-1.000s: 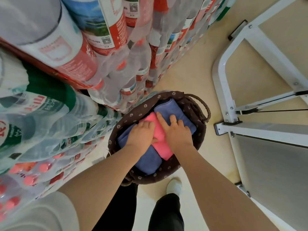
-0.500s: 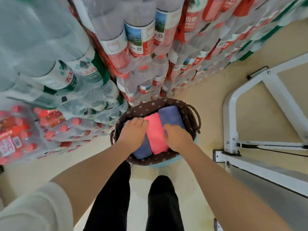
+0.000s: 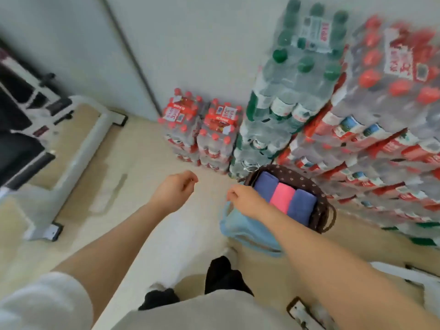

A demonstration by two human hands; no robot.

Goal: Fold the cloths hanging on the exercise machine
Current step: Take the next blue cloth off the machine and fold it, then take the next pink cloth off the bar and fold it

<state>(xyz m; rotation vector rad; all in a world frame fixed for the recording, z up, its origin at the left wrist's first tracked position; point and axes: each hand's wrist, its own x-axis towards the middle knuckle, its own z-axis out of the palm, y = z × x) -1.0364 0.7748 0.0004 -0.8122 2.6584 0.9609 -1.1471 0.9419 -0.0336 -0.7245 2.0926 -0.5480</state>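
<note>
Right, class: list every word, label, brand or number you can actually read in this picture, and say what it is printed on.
None can be read; the picture is motion-blurred.
Red-capped bottle packs: white and red labels, print too blurred.
Green-capped bottle packs: white label with red marks, unreadable.
Small red packs by the wall: red labels, unreadable.
Basket and the cloths in it: no text seen.

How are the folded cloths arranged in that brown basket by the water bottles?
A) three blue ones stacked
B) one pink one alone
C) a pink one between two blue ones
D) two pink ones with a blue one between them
C: in the brown basket, the pink cloth lies side by side between two blue cloths; both hands are clear of them.
</note>
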